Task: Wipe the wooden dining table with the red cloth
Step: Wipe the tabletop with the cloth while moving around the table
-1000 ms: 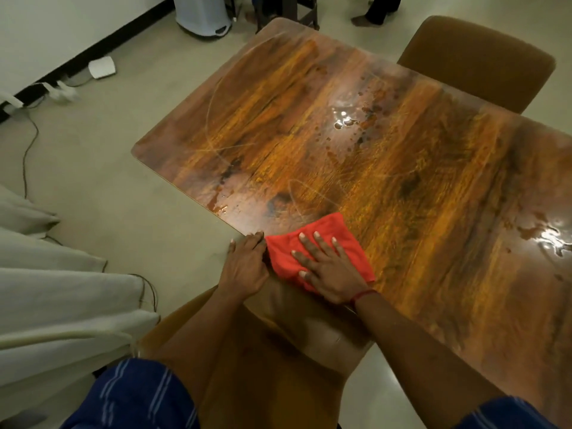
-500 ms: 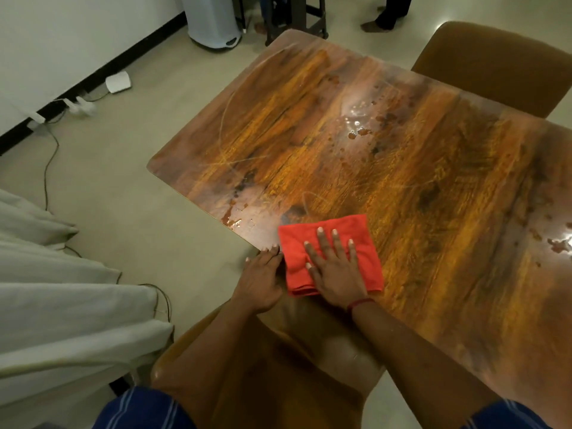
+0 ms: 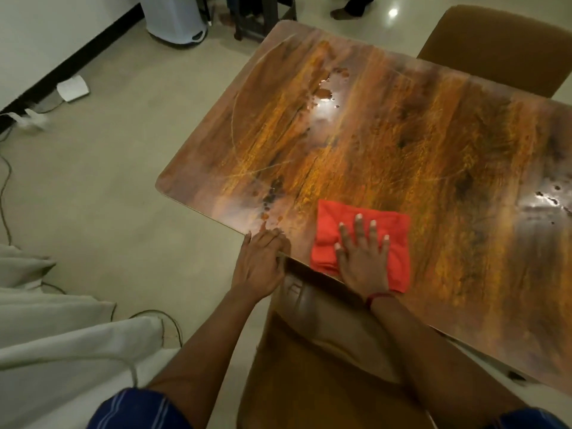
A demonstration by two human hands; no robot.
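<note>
Far left, a heap of pale grey-white fabric [image 3: 46, 345] lies on the beige tiled floor [image 3: 123, 181], with thin cables [image 3: 6, 193] trailing toward a white power strip [image 3: 72, 88] by the wall; none of this touches the job.

The left hand [image 3: 261, 264] rests on the near edge of the glossy orange-brown wooden worktop [image 3: 402, 134], fingers curled over the rim and holding nothing but the edge, seemingly as a brace. Just beyond its fingertips sits a patch of dark droplets [image 3: 270, 199], not yet wiped.

Next comes the folded red cloth [image 3: 396, 239], lying flat near the worktop's near edge. Half a second ago it lay right beside the left hand; now a clear gap of bare wood separates them, so the cloth has slid rightward along the edge. The right hand [image 3: 363, 258] presses on it with palm flat and fingers spread: an open grip, pushing rather than pinching. I judge the stroke is carrying along the near edge and has bypassed the droplets by the left hand, which will need a return pass.

Further back, a larger glistening spill [image 3: 326, 97] sits mid-worktop, and more wet spots [image 3: 548, 198] shine at the far right. Most of the surface seems still to be done.

A brown padded chair [image 3: 309, 382] stands between the person and the worktop, which may limit the reach; a second brown chair [image 3: 495, 48] is tucked at the far side.
</note>
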